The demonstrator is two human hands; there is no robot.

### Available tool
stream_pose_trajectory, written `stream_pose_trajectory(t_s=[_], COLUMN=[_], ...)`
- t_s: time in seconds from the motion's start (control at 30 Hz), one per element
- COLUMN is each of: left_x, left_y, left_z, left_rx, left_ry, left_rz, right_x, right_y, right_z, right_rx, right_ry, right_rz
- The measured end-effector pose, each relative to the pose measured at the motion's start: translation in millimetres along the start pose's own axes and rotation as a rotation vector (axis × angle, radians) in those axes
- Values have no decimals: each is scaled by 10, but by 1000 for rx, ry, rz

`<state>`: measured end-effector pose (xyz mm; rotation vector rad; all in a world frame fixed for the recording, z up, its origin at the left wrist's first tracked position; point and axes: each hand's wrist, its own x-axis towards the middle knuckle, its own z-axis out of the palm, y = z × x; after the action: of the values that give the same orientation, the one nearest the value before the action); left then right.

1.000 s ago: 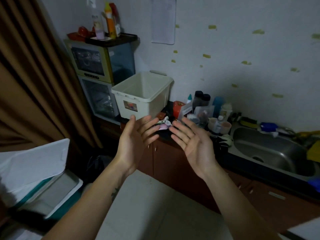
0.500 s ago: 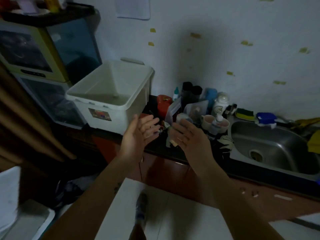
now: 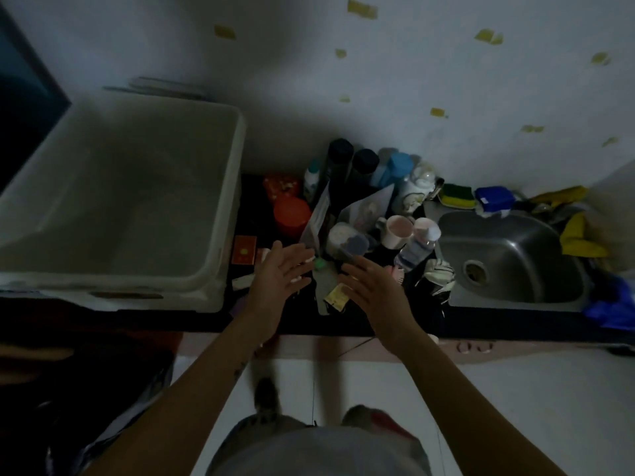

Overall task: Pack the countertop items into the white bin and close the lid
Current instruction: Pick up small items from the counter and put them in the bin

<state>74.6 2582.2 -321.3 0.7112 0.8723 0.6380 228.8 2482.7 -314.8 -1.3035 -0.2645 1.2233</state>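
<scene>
The white bin (image 3: pixel 225 201) stands open and empty at the left of the dark countertop (image 3: pixel 378 324). Right of it lies a crowd of items: an orange-lidded jar (image 3: pixel 292 211), a red box (image 3: pixel 244 249), two black bottles (image 3: pixel 340 159), a blue bottle (image 3: pixel 395 168), pink cups (image 3: pixel 398 228), a clear bottle (image 3: pixel 417 247) and grey pouches (image 3: pixel 364 207). My left hand (image 3: pixel 278 280) and my right hand (image 3: pixel 374 286) hover over the front of the pile, fingers straight, palms facing each other, holding nothing. A grey packet (image 3: pixel 326 286) lies between them. No lid is in view.
A steel sink (image 3: pixel 515 266) is set in the counter at the right, with a yellow-green sponge (image 3: pixel 457 195), a blue box (image 3: pixel 494 199) and yellow cloths (image 3: pixel 580 235) around it. A dark cabinet (image 3: pixel 24 97) stands left of the bin. My feet are on the pale floor below.
I have stepped up to the counter and the view has tilted down. Both hands have moved forward over the pile, still open and empty.
</scene>
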Motion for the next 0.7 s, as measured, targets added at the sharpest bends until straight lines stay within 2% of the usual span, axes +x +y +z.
stream_pose_trajectory(t_s=[0.4, 0.57, 0.7], left_x=[597, 817, 1069], left_y=[-646, -876, -989], left_z=[70, 125, 183], left_rx=[82, 168, 271], left_ry=[36, 72, 80], left_rz=[-221, -269, -271], right_x=[655, 962, 1182], right_y=[437, 634, 888], right_z=[-526, -746, -882], right_rx=[26, -214, -516], right_ry=[196, 330, 283], right_rz=[175, 264, 215])
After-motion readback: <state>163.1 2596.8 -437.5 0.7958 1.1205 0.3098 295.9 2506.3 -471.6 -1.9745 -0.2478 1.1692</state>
